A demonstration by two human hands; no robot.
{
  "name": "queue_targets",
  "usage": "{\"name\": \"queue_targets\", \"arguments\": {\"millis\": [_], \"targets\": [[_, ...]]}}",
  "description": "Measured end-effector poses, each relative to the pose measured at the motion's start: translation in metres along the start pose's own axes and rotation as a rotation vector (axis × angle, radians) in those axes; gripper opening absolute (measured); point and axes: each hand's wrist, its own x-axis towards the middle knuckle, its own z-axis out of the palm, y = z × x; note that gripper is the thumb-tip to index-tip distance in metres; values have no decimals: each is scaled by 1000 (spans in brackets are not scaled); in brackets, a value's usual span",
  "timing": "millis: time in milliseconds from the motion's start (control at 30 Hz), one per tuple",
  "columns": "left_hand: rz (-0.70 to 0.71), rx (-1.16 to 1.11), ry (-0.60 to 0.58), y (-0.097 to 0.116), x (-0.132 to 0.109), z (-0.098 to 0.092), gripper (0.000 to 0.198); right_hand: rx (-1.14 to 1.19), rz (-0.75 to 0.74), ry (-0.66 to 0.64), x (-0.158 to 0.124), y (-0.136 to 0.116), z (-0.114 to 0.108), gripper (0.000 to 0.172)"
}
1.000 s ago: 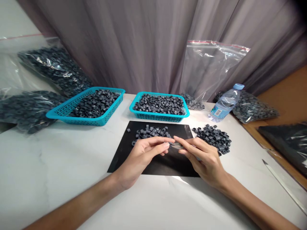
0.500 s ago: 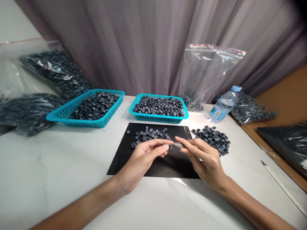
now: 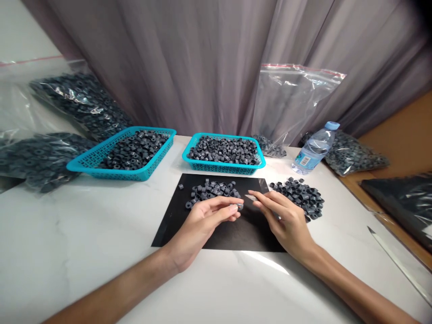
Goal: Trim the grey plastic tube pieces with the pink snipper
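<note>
My left hand [image 3: 212, 215] pinches a small grey plastic ring [image 3: 240, 206] between thumb and fingertips, above the black mat [image 3: 232, 236]. In my right hand [image 3: 286, 218] is a thin pointed blade [image 3: 250, 197], its tip aimed left at the ring with a small gap between them. The handle end of the blade is hidden by my fingers. A pile of grey rings [image 3: 212, 190] lies on the mat just behind my left hand. Another heap of rings [image 3: 302, 198] rests on the white table beside my right hand.
Two blue baskets [image 3: 145, 173] [image 3: 222, 169] full of rings stand at the back. Clear bags of rings [image 3: 81, 103] [image 3: 283, 103] [image 3: 354, 153] flank them. A water bottle [image 3: 315, 148] stands back right. A pointed white strip [image 3: 398, 263] lies at the right.
My right hand has drawn the blade slightly away from the ring, and its tip now shows. My left hand keeps its pinch, with more of the ring in view.
</note>
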Motion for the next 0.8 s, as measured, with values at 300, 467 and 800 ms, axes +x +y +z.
{"name": "queue_targets", "arguments": {"millis": [300,467,800], "targets": [[-60,-148,3,-1,0,2,15,-257,128,-171,-5,13,9,36],[-138,-254,90,2,3,-5,21,-265,122,-160,-6,16,14,37],[69,-34,314,42,26,-60,26,-284,114,-159,-7,20,18,37]]}}
